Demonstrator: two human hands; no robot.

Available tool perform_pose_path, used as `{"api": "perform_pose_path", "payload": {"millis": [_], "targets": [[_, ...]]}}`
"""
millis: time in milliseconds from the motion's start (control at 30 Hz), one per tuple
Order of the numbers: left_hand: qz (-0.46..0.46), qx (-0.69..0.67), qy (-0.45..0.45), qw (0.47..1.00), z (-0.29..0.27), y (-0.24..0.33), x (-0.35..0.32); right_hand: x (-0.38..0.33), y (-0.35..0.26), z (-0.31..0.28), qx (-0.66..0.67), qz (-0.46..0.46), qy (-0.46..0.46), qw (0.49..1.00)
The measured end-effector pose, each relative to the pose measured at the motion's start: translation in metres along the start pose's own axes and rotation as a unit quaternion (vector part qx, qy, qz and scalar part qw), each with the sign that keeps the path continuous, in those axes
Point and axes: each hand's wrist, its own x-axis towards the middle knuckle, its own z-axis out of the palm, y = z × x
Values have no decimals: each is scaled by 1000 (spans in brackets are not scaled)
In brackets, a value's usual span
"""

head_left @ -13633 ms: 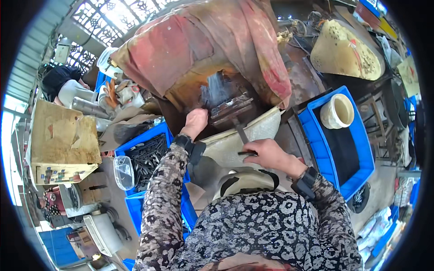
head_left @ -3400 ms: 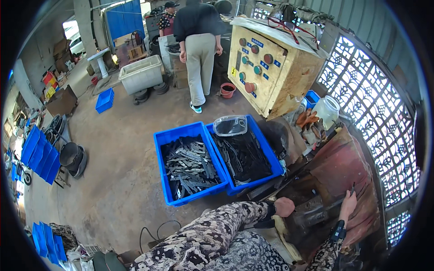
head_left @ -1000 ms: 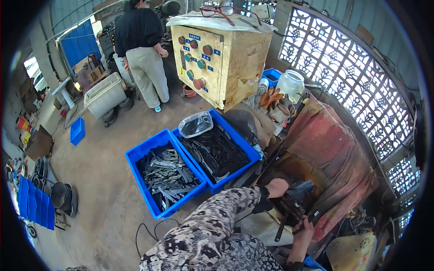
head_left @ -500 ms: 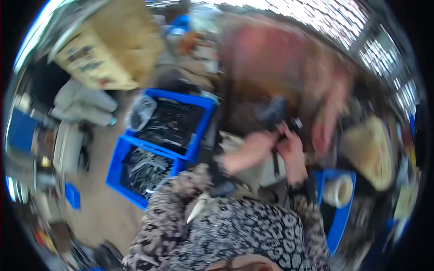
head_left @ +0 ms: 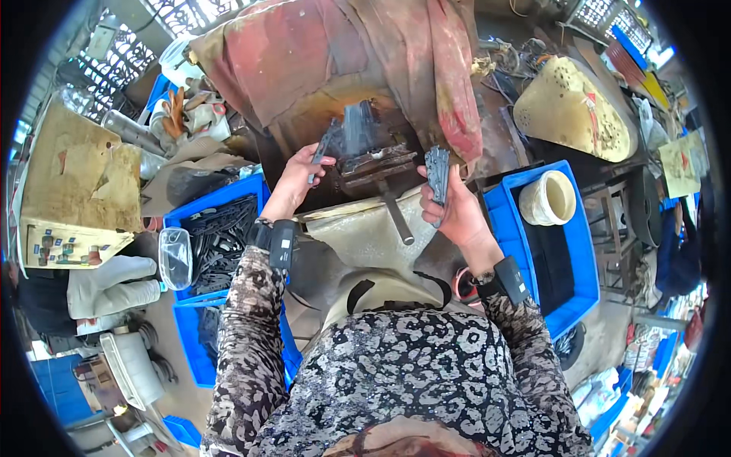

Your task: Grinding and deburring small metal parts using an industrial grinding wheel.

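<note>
My left hand (head_left: 298, 177) pinches a thin dark metal piece (head_left: 323, 146) and holds it against the left side of a dark press tool (head_left: 364, 145) in front of me. My right hand (head_left: 451, 207) grips a small stack of flat dark metal pieces (head_left: 437, 172) upright, just right of the tool. A dark lever (head_left: 396, 215) sticks out from under the tool toward me. A red-brown stained cloth (head_left: 343, 53) drapes over the machine behind it.
A blue bin of dark metal parts (head_left: 221, 236) with a clear scoop (head_left: 175, 257) stands at my left. Another blue bin (head_left: 563, 251) holding a cream cup (head_left: 553, 198) is at my right. A yellow wooden box (head_left: 68, 190) lies far left, a perforated yellow cover (head_left: 571, 110) far right.
My head has swung from the floor and bins back to the press. Both hands have come up to the tool, the left with one piece, the right with a stack.
</note>
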Motion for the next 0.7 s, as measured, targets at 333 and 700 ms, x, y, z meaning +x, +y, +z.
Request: {"api": "perform_pose_path", "payload": {"millis": [333, 700], "targets": [[27, 58, -2, 998, 5, -15, 28, -22, 9, -7, -96, -33, 41, 994], [48, 50, 36, 997, 4, -13, 23, -15, 7, -1, -266, -96, 85, 956]]}}
